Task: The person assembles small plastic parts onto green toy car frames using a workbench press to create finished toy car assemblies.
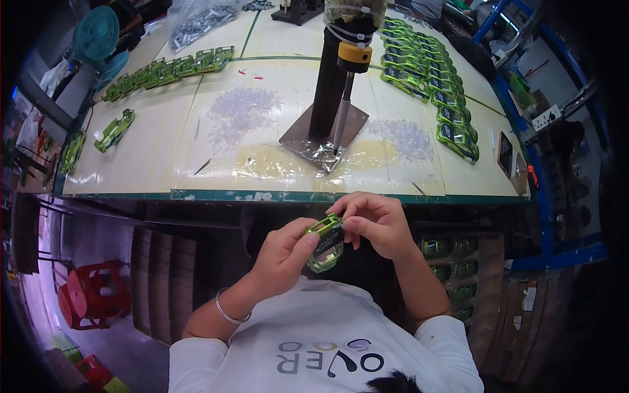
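1. The left hand (285,254) is clamped on a green-and-black part (327,243), between the white shirt (406,344) and the tabletop (154,154)
2. The right hand (381,226) bends its fingers at the part's far end; whether they grip it, I cannot tell
3. Similar green pieces (455,136) line the tabletop's right side

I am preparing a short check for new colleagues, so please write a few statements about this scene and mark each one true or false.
1. The left hand holds a green piece. True.
2. The right hand is away from that piece. False: its fingers are at the piece's far end.
3. The bracelet is on the right arm. False: it circles the left wrist.
4. Other green pieces lie on both sides of the table. True.
5. The teal fan is at the picture's right. False: it is upper left.
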Available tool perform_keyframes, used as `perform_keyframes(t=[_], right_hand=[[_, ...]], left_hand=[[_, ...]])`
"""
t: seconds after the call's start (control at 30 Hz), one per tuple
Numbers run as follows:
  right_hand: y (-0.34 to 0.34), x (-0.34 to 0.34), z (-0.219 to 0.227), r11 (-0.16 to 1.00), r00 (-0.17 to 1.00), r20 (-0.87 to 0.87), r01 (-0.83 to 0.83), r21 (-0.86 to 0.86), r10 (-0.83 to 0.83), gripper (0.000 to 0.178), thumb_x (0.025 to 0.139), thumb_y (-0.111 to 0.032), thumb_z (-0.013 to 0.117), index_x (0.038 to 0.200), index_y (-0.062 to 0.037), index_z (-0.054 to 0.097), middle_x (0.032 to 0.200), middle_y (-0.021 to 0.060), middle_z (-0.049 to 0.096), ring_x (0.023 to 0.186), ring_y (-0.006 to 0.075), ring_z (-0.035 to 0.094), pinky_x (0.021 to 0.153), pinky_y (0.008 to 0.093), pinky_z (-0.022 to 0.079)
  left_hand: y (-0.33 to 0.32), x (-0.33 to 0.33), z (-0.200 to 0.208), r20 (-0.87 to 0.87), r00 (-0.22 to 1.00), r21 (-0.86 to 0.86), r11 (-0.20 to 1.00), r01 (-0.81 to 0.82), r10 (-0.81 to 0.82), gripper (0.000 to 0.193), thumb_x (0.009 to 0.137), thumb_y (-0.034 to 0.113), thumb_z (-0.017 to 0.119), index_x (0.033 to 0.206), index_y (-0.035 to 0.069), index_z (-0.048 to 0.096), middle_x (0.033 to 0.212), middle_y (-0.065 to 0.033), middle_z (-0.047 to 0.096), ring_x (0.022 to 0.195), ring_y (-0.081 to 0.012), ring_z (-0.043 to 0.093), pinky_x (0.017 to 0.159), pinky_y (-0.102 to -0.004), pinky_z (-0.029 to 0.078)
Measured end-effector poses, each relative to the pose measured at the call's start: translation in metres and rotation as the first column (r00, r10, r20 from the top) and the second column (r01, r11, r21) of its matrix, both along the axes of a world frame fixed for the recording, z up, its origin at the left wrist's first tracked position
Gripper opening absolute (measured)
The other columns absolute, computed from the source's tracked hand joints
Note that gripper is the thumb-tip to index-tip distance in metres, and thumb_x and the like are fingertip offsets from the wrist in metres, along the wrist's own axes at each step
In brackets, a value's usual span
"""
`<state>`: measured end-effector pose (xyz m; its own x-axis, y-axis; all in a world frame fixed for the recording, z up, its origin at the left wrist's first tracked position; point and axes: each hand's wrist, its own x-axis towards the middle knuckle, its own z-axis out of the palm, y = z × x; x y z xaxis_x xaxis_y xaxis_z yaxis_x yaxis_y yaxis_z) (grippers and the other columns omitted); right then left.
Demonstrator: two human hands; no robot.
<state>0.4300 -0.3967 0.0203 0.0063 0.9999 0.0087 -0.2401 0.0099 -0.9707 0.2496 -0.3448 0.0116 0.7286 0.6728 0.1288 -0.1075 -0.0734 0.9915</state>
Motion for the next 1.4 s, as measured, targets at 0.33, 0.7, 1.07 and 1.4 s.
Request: perform_keyframes(t=[0.33, 0.7, 1.07, 1.4], right_hand=[[0.002, 0.003, 0.004, 0.999, 0.983, 0.181, -0.039, 0.019, 0.035, 0.003, 0.075, 0.004, 0.054, 0.074, 0.0042, 0.051, 0.091, 0.0167, 0.054, 0.059, 0.0098, 0.054, 0.049, 0.0187, 0.046], [0.013, 0.016, -0.006, 0.948, 0.958, -0.133, -0.274, -0.164, 0.254, 0.015, 0.066, 0.006, 0.059, 0.078, 0.0022, 0.051, 0.078, 0.0125, 0.054, 0.053, 0.0125, 0.054, 0.043, 0.0202, 0.044], [0.007, 0.001, -0.024, 0.951, 0.959, -0.227, -0.222, -0.217, 0.172, 0.020, 0.068, -0.001, 0.060, 0.087, 0.0015, 0.054, 0.077, 0.0083, 0.055, 0.055, 0.0117, 0.052, 0.046, 0.0209, 0.043], [-0.005, -0.047, -0.036, 0.791, 0.514, 0.697, -0.056, 0.609, -0.500, 0.068, 0.064, -0.019, 0.070, 0.121, -0.0131, 0.034, 0.117, 0.0245, 0.037, 0.088, 0.0361, 0.051, 0.069, 0.0361, 0.046]], left_hand=[[0.004, 0.001, -0.002, -0.037, 0.999, 0.040, 0.999, -0.001, 0.002, 0.020, 0.085, 0.011, 0.041, 0.094, -0.003, 0.051, 0.075, -0.0078, 0.055, 0.067, -0.0093, 0.052, 0.060, -0.0220, 0.041], [0.002, -0.002, 0.010, -0.211, 0.968, 0.126, 0.979, 0.161, -0.132, 0.018, 0.085, 0.015, 0.043, 0.094, 0.002, 0.051, 0.066, -0.0110, 0.052, 0.055, -0.0194, 0.052, 0.053, -0.0275, 0.041], [0.004, -0.011, -0.003, -0.275, 0.951, 0.017, 0.988, 0.154, -0.143, 0.020, 0.085, 0.016, 0.042, 0.097, 0.002, 0.050, 0.068, -0.0102, 0.054, 0.059, -0.0150, 0.053, 0.056, -0.0262, 0.041], [0.004, -0.002, -0.002, 0.264, 0.964, -0.446, 0.891, 0.083, 0.042, 0.026, 0.083, 0.008, 0.049, 0.106, -0.002, 0.043, 0.092, -0.0067, 0.054, 0.083, -0.0083, 0.053, 0.071, -0.0208, 0.044]])
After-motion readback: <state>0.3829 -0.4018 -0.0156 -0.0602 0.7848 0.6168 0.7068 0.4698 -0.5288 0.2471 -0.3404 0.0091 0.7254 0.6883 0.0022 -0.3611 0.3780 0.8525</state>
